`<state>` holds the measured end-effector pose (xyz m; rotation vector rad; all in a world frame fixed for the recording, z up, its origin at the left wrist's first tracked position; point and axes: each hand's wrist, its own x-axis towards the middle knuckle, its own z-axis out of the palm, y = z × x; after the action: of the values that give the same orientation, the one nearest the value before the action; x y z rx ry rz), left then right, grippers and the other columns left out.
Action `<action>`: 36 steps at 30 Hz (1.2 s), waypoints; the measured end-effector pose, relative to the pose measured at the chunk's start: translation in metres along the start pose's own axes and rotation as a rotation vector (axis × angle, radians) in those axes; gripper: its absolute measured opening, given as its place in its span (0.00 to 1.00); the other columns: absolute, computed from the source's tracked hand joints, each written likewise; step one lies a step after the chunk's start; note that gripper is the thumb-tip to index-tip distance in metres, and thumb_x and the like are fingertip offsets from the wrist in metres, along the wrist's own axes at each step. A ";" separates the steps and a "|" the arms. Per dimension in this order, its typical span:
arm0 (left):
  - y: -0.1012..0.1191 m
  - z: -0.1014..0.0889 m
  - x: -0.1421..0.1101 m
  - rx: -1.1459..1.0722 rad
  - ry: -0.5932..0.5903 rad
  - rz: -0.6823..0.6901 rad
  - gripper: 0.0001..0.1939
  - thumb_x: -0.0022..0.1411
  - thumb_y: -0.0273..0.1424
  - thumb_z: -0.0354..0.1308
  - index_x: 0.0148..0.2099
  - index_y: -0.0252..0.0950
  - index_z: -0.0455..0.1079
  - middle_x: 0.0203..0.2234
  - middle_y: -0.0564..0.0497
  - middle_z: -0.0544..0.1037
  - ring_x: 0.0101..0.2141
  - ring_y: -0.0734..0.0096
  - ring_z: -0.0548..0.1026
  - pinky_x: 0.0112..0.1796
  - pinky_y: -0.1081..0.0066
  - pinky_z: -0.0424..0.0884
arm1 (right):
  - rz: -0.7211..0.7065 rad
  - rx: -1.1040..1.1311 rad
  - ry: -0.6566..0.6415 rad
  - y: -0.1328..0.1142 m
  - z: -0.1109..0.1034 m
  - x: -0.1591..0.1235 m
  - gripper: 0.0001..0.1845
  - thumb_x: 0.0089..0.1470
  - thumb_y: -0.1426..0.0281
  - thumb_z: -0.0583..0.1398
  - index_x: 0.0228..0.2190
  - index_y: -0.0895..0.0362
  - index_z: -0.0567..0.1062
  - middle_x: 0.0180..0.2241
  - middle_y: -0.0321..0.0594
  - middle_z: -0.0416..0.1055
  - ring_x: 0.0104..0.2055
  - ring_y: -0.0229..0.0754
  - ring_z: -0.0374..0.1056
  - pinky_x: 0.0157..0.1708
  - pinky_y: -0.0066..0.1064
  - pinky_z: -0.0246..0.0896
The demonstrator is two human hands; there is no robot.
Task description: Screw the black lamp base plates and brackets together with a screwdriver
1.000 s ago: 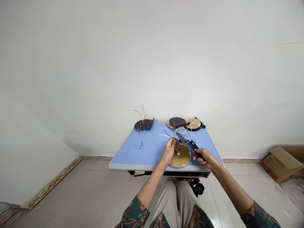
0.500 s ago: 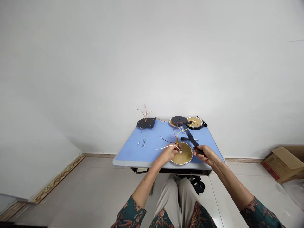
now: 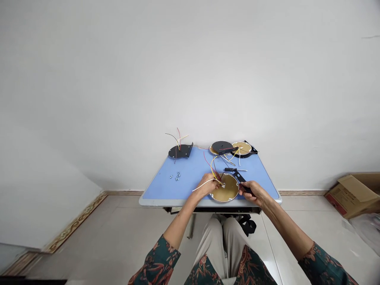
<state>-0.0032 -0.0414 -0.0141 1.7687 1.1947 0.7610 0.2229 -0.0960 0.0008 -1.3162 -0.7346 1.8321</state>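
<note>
A round tan disc point(image 3: 227, 194) with a pale rim lies near the table's front edge, with red, yellow, black and white wires point(image 3: 214, 161) rising from its centre. My left hand point(image 3: 208, 184) reaches over the disc's left side, fingers closed around the base of these wires. My right hand point(image 3: 252, 191) grips a flat black bracket plate point(image 3: 239, 176) just off the disc's right rim. The plate slants up and to the left, and a black wire runs close to its far end. My fingers hide parts of the wires and the plate.
Behind the disc lies a screwdriver point(image 3: 230, 170) with a black handle. Several small screws point(image 3: 177, 176) are on the blue tabletop point(image 3: 160, 190) to the left. Black plates with wires point(image 3: 179, 151) and more tan discs point(image 3: 245, 148) sit at the back. A cardboard box point(image 3: 353, 194) stands right.
The black plate has swung lower and closer to the disc's right rim. The black wire now bends right towards the plate instead of left. My left hand stays at the wires.
</note>
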 end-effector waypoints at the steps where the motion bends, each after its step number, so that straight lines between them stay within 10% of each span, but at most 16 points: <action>1: -0.001 0.001 0.000 -0.023 0.013 -0.023 0.08 0.50 0.19 0.55 0.31 0.34 0.72 0.22 0.55 0.77 0.24 0.74 0.75 0.27 0.77 0.70 | -0.002 -0.001 -0.001 0.000 0.000 0.000 0.16 0.65 0.74 0.46 0.26 0.59 0.66 0.17 0.38 0.67 0.10 0.25 0.44 0.07 0.16 0.32; 20: 0.005 0.018 -0.034 -0.615 0.218 -0.131 0.09 0.56 0.33 0.64 0.34 0.36 0.66 0.29 0.51 0.79 0.30 0.68 0.80 0.37 0.66 0.79 | -0.047 -0.036 0.048 0.000 0.013 -0.003 0.18 0.65 0.76 0.45 0.24 0.60 0.65 0.16 0.40 0.67 0.11 0.26 0.45 0.08 0.17 0.33; 28: -0.008 0.018 -0.045 -0.421 0.130 -0.018 0.13 0.45 0.27 0.68 0.34 0.36 0.69 0.28 0.53 0.79 0.33 0.67 0.79 0.36 0.72 0.74 | -0.063 -0.086 0.076 -0.001 0.017 -0.005 0.16 0.64 0.76 0.48 0.24 0.59 0.65 0.16 0.39 0.67 0.11 0.26 0.45 0.08 0.18 0.33; 36: -0.009 0.037 -0.034 -0.341 0.325 -0.033 0.16 0.47 0.25 0.66 0.42 0.35 0.72 0.26 0.54 0.79 0.26 0.69 0.77 0.31 0.71 0.73 | -0.171 -0.200 0.106 -0.025 0.021 0.005 0.13 0.60 0.76 0.52 0.23 0.58 0.63 0.17 0.44 0.71 0.12 0.28 0.50 0.09 0.20 0.36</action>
<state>0.0116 -0.0830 -0.0397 1.3766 1.2127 1.1898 0.2079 -0.0787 0.0245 -1.4185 -0.9615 1.5732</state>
